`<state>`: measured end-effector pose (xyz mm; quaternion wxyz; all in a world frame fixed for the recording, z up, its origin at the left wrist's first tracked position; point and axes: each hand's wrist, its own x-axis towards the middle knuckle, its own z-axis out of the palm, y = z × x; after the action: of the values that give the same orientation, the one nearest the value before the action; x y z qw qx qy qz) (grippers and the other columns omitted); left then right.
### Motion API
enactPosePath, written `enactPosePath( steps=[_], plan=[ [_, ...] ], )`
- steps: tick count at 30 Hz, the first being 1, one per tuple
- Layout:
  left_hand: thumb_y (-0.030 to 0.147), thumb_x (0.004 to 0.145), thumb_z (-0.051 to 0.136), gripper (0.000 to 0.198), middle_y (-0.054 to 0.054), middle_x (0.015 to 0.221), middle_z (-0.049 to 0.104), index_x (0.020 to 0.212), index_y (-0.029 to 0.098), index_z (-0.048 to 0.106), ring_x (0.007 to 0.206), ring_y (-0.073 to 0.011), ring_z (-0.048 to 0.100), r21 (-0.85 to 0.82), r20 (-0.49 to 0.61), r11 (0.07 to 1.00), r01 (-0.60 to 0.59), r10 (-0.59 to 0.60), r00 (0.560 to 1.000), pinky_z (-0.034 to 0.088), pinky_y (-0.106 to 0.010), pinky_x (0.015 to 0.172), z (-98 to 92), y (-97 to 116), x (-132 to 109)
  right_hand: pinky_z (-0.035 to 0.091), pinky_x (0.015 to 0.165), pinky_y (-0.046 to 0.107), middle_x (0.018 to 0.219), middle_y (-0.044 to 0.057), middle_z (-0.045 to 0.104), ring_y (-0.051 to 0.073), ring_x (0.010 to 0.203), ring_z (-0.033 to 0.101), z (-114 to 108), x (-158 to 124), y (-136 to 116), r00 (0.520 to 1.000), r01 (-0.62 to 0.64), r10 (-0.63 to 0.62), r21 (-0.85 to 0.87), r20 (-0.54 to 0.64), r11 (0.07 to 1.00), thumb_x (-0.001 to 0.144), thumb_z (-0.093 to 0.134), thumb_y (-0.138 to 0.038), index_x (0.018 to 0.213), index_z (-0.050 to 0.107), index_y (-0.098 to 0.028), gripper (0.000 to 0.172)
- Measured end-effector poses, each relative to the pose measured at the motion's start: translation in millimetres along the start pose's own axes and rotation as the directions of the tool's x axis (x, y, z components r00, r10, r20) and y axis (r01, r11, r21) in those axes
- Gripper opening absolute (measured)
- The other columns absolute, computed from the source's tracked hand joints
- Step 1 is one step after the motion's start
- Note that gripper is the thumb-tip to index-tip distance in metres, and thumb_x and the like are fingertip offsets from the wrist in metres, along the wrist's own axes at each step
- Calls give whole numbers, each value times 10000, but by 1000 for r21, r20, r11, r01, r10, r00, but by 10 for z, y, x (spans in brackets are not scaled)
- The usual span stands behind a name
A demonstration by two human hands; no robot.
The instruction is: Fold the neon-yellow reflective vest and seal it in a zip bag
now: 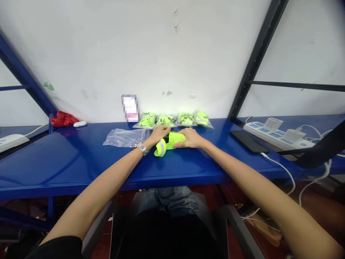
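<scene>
A neon-yellow reflective strap (172, 141) with a grey stripe lies bundled on the blue table, one end curling out in a loop toward the left. My right hand (191, 138) is wrapped round the right side of the bundle. My left hand (161, 132), with a metal watch at the wrist, has its fingers closed at the bundle's upper left, by a small black part. A flat clear plastic bag (122, 138) rests just left of my left hand. Behind both hands, several clear bags with similar yellow bundles (166, 119) stand in a row along the wall.
A phone (130, 108) leans on the wall, its screen blurred out. At the table's left are a red cloth (64, 119) and a white case (80, 124). On the right lie a black phone (249, 141) on a cable and a white power strip (277, 135) beyond the dark frame post.
</scene>
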<state>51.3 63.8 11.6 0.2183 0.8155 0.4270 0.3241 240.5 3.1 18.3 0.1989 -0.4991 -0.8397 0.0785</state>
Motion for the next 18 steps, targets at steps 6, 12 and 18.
enactPosePath(
  steps=[6,12,18],
  plan=[
    [624,878,477,545,-39,540,562,591,185,625,654,-211,565,-22,82,999,-23,25,996,375,-301,676,-240,166,-146,339,602,240,584,-9,567,174,628,551,32,68,43,998,-51,58,169,-37,984,618,774,-521,749,728,-160,387],
    [533,952,366,480,-70,1162,694,1046,202,701,1145,-232,586,-248,-36,963,-106,100,994,370,-298,1014,-86,145,-403,342,569,224,582,-22,529,143,612,507,134,81,185,989,-25,74,354,-126,935,604,749,-489,711,696,-128,381],
    [440,964,358,395,-63,1093,710,1041,234,686,1077,-249,608,-140,-386,985,101,-148,910,402,-326,915,278,337,-341,329,539,226,572,-21,525,163,606,535,225,35,95,954,-92,191,378,-233,921,627,686,-411,697,675,-142,279]
  ],
)
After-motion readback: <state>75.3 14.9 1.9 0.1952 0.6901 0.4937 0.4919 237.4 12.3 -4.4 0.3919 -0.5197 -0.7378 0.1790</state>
